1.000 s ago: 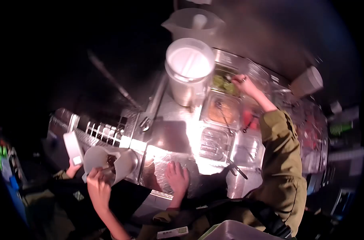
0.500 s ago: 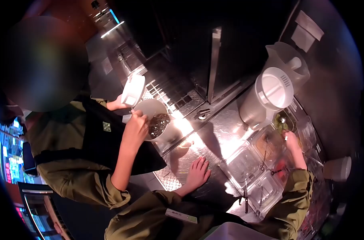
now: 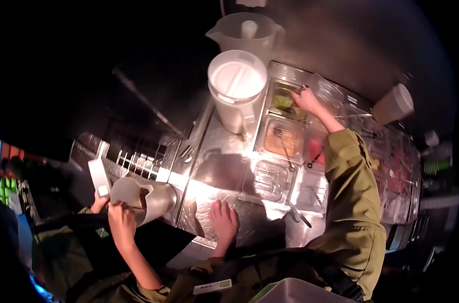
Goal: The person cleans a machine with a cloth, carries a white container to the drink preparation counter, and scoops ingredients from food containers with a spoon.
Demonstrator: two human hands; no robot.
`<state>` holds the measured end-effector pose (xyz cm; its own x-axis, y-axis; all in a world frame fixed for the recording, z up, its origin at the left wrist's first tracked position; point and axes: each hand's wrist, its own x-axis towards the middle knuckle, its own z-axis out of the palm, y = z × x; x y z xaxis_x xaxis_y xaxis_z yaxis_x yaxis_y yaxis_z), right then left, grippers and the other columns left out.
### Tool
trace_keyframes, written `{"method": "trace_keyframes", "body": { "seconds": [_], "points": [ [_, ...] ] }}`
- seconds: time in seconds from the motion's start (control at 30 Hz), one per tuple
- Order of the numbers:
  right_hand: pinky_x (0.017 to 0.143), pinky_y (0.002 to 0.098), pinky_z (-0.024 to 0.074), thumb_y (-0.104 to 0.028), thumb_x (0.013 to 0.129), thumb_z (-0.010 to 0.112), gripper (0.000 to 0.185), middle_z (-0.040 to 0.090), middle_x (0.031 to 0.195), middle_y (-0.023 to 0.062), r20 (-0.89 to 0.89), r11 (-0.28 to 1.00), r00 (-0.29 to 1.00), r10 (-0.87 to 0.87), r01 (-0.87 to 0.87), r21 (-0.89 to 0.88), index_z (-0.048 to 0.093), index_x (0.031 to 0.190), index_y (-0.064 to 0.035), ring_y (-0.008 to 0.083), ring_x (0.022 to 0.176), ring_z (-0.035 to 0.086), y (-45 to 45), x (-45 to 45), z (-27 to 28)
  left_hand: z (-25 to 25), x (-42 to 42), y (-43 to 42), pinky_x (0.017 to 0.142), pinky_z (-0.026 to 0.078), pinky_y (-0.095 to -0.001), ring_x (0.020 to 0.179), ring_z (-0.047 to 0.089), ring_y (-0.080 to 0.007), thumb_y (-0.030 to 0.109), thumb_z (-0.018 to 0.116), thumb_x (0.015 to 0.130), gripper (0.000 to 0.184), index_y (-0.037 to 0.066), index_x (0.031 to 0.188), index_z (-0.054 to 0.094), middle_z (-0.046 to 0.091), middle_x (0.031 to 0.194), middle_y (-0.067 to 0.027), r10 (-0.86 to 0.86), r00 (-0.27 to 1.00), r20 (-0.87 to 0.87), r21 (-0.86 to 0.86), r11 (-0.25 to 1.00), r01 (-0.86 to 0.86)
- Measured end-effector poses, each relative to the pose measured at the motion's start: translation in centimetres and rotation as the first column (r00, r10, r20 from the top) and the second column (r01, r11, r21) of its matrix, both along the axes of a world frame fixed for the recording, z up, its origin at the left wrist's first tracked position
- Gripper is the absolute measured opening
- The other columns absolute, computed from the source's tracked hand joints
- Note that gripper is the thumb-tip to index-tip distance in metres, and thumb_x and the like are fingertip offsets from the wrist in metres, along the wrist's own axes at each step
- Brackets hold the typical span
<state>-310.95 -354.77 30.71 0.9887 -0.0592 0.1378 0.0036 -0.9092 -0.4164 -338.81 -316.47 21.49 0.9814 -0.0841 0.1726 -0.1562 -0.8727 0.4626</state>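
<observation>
My left hand (image 3: 223, 222) lies flat on the steel counter (image 3: 214, 189), fingers stretched out, holding nothing. At the upper right, my right hand (image 3: 306, 99) reaches over a metal-rimmed bin (image 3: 275, 112) of green pieces (image 3: 282, 102), which look like cut fruit or leaves. Its fingers are closed, with a small dark end showing at them; what they grip cannot be made out. Nearer to me is a bin of orange-brown content (image 3: 280, 141) with a dark-handled utensil in it. A clear-lidded bin (image 3: 267, 178) sits below that.
A tall white-lidded pitcher (image 3: 238, 83) stands left of the bins, a clear jug (image 3: 247, 33) behind it. At left, a co-worker's hand (image 3: 122, 222) holds a tilted pitcher (image 3: 156, 202); their other hand holds a white lid (image 3: 99, 178). A tub (image 3: 393, 103) stands at right.
The view has turned right, bringing more bins into sight. My right hand stays at the green bin; my left stays on the counter. The co-worker's pitcher is tilted further over.
</observation>
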Motion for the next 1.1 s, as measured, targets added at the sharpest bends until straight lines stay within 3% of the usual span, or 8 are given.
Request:
{"method": "trace_keyframes", "body": {
  "seconds": [0.13,0.3,0.4,0.5,0.6,0.63,0.9,1.1],
  "points": [
    [0.061,0.0318,0.0484,-0.022,0.082,0.051,0.031,0.061,0.072,0.0141,-0.141,0.866,0.990,-0.022,0.089,0.492,0.058,0.086,0.0074,0.0222,0.064,0.063,-0.4,0.0,2.0,-0.1,0.1,-0.1,0.092,0.028,-0.0474,0.111,0.037,-0.0367,0.021,0.054,0.078,0.037,0.003,0.110,0.047,0.042,0.118,-0.0186,-0.007,1.000,0.012,0.057,0.998,0.006],
    [0.062,0.0320,0.0475,-0.022,0.083,0.045,0.026,0.060,0.069,0.0106,-0.181,0.983,0.975,0.127,-0.099,0.156,0.057,0.078,0.0005,0.0250,0.064,0.059,0.8,-0.4,0.4,-0.2,-0.1,-0.3,0.092,0.027,-0.0474,0.112,0.036,-0.0367,0.021,0.054,0.078,0.038,0.002,0.110,0.046,0.042,0.118,-0.0184,-0.016,0.999,0.037,0.043,0.999,0.014],
    [0.055,0.0349,0.0435,-0.022,0.083,0.049,0.026,0.058,0.064,0.0156,0.273,0.947,0.907,0.320,-0.316,-0.060,0.055,0.072,0.0016,0.0224,0.057,0.056,-0.2,0.6,-1.6,-0.2,-0.1,-0.5,0.093,0.027,-0.0474,0.113,0.035,-0.0364,0.021,0.053,0.079,0.038,0.002,0.111,0.046,0.042,0.118,-0.0183,-0.007,1.000,0.025,0.066,0.998,0.006],
    [0.077,0.0386,0.0450,-0.032,0.085,0.043,0.036,0.060,0.087,0.0190,-0.221,0.993,0.969,0.111,-0.103,0.050,0.059,0.093,-0.0012,0.0340,0.082,0.057,-1.0,0.1,4.4,-0.1,-0.2,-0.5,0.093,0.027,-0.0466,0.113,0.035,-0.0367,0.021,0.052,0.079,0.038,0.001,0.111,0.046,0.042,0.119,-0.0185,-0.015,0.999,0.028,0.096,0.995,0.012],
    [0.076,0.0384,0.0448,-0.031,0.085,0.042,0.034,0.061,0.089,0.0176,-0.153,0.951,0.988,0.015,0.034,0.307,0.059,0.091,-0.0014,0.0327,0.083,0.058,-2.9,0.1,-2.0,-0.5,-0.2,-0.4,0.094,0.027,-0.0466,0.113,0.035,-0.0377,0.021,0.051,0.080,0.039,0.001,0.112,0.046,0.042,0.119,-0.0190,-0.014,1.000,0.022,0.100,0.995,0.011],
    [0.057,0.0256,0.0501,-0.019,0.087,0.044,0.029,0.062,0.069,0.0105,-0.006,0.943,1.000,-0.009,0.011,0.334,0.056,0.081,0.0072,0.0165,0.064,0.063,-2.3,-0.7,-1.3,-0.6,-0.1,-0.4,0.095,0.027,-0.0468,0.114,0.035,-0.0380,0.021,0.051,0.080,0.039,0.000,0.112,0.045,0.042,0.119,-0.0193,-0.015,1.000,0.022,0.093,0.996,0.013],
    [0.068,0.0256,0.0543,-0.025,0.088,0.046,0.037,0.056,0.092,0.0256,-0.380,0.132,0.891,-0.248,0.420,0.898,0.047,0.097,0.0104,0.0269,0.079,0.062,-8.2,-2.6,-2.6,-0.8,-0.3,-0.4,0.096,0.027,-0.0468,0.114,0.034,-0.0383,0.019,0.049,0.082,0.037,-0.001,0.112,0.046,0.041,0.120,-0.0204,0.000,1.000,-0.018,-0.022,1.000,0.000],
    [0.071,0.0285,0.0539,-0.025,0.089,0.043,0.037,0.056,0.094,0.0251,-0.436,-0.490,0.880,-0.190,0.300,0.819,0.045,0.104,0.0085,0.0280,0.084,0.061,-10.3,-6.6,-7.0,-0.3,-0.2,-0.5,0.094,0.028,-0.0458,0.112,0.038,-0.0354,0.022,0.047,0.082,0.036,0.001,0.111,0.047,0.044,0.117,-0.0185,0.000,1.000,0.026,0.128,0.992,-0.003]
  ]
}}
